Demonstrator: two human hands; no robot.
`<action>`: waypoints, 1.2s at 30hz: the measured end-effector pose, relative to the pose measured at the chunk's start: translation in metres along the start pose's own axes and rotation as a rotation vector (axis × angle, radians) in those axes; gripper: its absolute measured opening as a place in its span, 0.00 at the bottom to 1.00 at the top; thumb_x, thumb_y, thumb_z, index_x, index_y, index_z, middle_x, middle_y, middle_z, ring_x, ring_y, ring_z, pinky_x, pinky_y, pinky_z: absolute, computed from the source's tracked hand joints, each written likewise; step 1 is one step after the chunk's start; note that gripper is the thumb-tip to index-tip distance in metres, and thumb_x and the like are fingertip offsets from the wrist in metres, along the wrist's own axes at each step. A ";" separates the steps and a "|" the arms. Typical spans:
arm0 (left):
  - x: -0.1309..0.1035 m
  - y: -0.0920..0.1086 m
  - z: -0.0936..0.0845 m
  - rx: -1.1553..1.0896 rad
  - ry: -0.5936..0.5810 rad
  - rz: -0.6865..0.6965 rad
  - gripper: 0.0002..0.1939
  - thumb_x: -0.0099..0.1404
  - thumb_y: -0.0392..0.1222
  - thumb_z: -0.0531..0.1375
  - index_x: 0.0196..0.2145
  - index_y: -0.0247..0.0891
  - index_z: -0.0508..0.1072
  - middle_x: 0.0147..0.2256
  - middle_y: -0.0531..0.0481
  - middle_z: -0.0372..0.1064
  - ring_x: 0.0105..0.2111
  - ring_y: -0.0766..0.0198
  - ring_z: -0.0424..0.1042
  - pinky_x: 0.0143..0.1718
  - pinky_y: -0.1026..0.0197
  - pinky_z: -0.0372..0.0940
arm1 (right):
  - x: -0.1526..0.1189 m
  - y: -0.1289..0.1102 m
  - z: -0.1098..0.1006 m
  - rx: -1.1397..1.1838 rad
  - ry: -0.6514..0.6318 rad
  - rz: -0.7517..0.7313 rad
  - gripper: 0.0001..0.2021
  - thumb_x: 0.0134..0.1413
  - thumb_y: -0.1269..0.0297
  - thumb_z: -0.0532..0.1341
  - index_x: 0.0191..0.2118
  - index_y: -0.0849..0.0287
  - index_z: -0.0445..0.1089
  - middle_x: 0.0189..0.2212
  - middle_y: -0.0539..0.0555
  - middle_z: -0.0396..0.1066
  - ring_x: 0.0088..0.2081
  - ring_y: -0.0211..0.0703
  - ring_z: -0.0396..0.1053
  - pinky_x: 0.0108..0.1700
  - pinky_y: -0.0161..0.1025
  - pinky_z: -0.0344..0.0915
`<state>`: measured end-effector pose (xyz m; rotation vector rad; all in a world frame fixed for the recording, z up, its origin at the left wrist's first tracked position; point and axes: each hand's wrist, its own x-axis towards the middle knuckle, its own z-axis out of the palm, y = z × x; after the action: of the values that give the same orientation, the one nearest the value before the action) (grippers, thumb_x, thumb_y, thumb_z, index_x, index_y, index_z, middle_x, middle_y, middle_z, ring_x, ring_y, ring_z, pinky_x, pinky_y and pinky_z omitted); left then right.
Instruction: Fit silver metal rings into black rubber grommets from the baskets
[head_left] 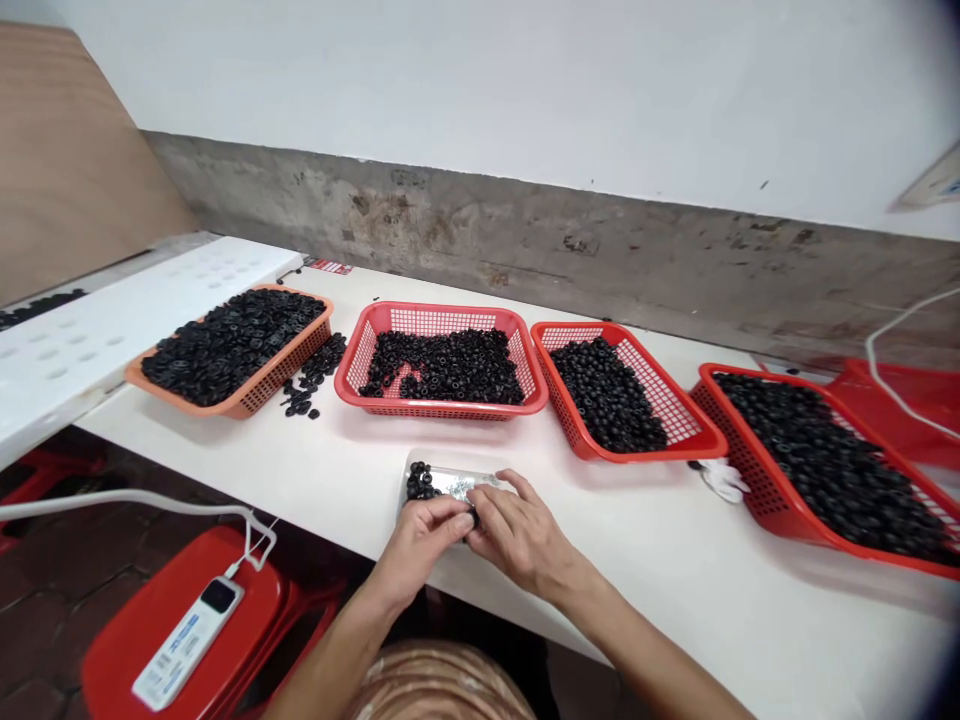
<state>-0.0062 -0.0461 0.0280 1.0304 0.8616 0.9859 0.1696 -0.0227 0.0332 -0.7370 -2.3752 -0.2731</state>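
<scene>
My left hand (424,545) is closed in a pinch, thumb and forefinger on a small black part (473,516). My right hand (521,535) meets it there, fingers bent and closed around the same part, which is mostly hidden by the fingertips. Just beyond both hands a shallow clear plastic tray (450,460) lies at the table's front edge. Black ring-shaped pieces (421,482) are heaped in its left end, and tiny silvery bits (461,484) lie in its middle. My right hand covers part of the tray's right side.
Behind the tray stands a red basket (441,408) of small black rings. An orange basket (240,405) of flat black pieces is left, beside loose pieces (315,372). Two red baskets (637,455) (780,520) of black round parts stand right. A power bank (187,645) rests on a red stool (124,650).
</scene>
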 end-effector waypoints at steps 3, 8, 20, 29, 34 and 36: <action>0.000 -0.001 0.003 -0.008 -0.010 0.004 0.12 0.66 0.44 0.62 0.37 0.34 0.82 0.30 0.49 0.72 0.34 0.62 0.67 0.39 0.63 0.61 | -0.001 0.002 0.000 0.005 0.016 -0.062 0.09 0.67 0.72 0.50 0.45 0.69 0.66 0.33 0.60 0.75 0.34 0.43 0.73 0.52 0.48 0.67; 0.001 -0.002 0.005 -0.023 -0.020 0.006 0.13 0.66 0.45 0.62 0.37 0.33 0.81 0.30 0.48 0.73 0.34 0.61 0.67 0.39 0.62 0.62 | -0.002 0.007 0.001 -0.040 -0.004 -0.175 0.08 0.65 0.73 0.52 0.42 0.70 0.67 0.31 0.58 0.74 0.33 0.44 0.72 0.55 0.50 0.69; 0.004 0.006 0.009 -0.133 -0.079 -0.099 0.19 0.67 0.50 0.61 0.27 0.32 0.77 0.25 0.50 0.68 0.30 0.66 0.64 0.36 0.65 0.59 | 0.002 0.008 -0.005 0.139 0.163 -0.031 0.08 0.64 0.71 0.56 0.47 0.65 0.65 0.33 0.56 0.77 0.35 0.38 0.76 0.63 0.50 0.60; 0.004 0.004 0.009 -0.451 -0.164 -0.274 0.16 0.54 0.47 0.71 0.35 0.31 0.81 0.31 0.45 0.73 0.32 0.64 0.69 0.40 0.64 0.62 | 0.002 0.005 -0.013 0.178 0.176 -0.038 0.12 0.60 0.72 0.59 0.50 0.66 0.66 0.38 0.60 0.79 0.40 0.40 0.78 0.65 0.52 0.52; 0.003 0.007 0.011 -0.299 -0.068 -0.138 0.14 0.54 0.43 0.71 0.38 0.35 0.81 0.35 0.47 0.73 0.36 0.64 0.68 0.40 0.65 0.60 | 0.001 0.005 -0.015 0.112 0.157 -0.029 0.15 0.62 0.71 0.58 0.53 0.66 0.66 0.43 0.63 0.78 0.41 0.42 0.78 0.64 0.54 0.54; 0.003 0.005 0.010 -0.293 -0.101 -0.171 0.15 0.60 0.47 0.67 0.40 0.33 0.80 0.34 0.45 0.73 0.34 0.64 0.68 0.38 0.64 0.60 | 0.001 0.003 -0.016 0.125 0.167 0.004 0.15 0.63 0.69 0.58 0.54 0.63 0.67 0.43 0.62 0.78 0.41 0.42 0.78 0.62 0.54 0.56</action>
<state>0.0028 -0.0450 0.0349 0.7376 0.6862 0.8773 0.1786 -0.0254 0.0466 -0.6349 -2.2103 -0.1756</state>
